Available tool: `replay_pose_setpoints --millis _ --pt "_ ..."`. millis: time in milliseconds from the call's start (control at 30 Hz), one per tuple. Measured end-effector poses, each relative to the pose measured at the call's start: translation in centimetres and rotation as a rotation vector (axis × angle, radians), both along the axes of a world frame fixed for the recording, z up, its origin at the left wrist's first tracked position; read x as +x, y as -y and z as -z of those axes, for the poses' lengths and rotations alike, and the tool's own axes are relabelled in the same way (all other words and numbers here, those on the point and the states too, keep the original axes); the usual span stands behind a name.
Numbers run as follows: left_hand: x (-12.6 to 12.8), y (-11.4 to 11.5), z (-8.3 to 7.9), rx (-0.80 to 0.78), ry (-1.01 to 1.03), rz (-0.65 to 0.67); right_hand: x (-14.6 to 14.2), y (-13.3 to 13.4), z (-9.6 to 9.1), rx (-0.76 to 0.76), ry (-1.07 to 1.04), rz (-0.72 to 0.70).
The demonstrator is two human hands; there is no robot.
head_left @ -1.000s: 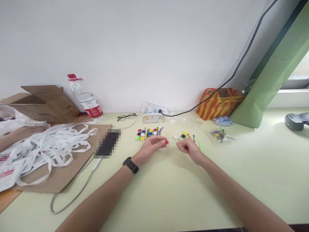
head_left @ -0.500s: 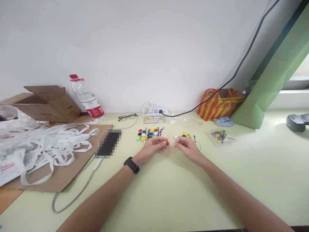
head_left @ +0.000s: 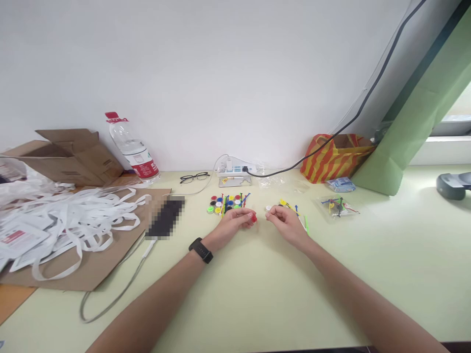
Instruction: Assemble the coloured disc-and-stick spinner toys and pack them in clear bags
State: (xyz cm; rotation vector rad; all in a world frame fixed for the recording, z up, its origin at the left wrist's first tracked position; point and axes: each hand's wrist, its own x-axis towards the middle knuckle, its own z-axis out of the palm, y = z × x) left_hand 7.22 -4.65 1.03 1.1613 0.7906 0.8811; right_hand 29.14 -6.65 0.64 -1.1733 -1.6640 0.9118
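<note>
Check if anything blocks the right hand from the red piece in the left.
Nothing visible: only a short gap separates the right hand from the red piece in the left hand. The white disc lies farther back.

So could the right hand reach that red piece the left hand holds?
Probably yes: the red piece pokes out of the left hand toward the nearby right hand, and nothing visible blocks the gap.

Left of the left hand (head_left: pixel 231 224), a dark rectangle (head_left: pixel 165 218) is pixelated. The right hand (head_left: pixel 288 225) partly hides coloured pieces (head_left: pixel 283 202) beyond it; its grip is unclear.
</note>
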Motion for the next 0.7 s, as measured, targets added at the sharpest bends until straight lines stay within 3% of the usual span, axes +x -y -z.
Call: replay_pose_setpoints --millis 133,233,500,700 --pt "0.0 -0.1 -0.2 -0.067 0.063 -0.006 -0.1 0.6 -0.1 0.159 0.270 0.114" --pt "0.0 -0.2 -0.2 -0.081 0.099 -0.004 -0.2 1.1 -0.4 0.214 0.389 0.126" --pt "0.0 -0.1 -0.4 -0.103 0.063 0.010 -0.3 1.1 -0.3 0.238 0.399 0.112" --pt "0.1 0.0 -0.7 -0.098 0.019 0.049 -0.5 1.4 -0.1 0.242 0.371 0.025"
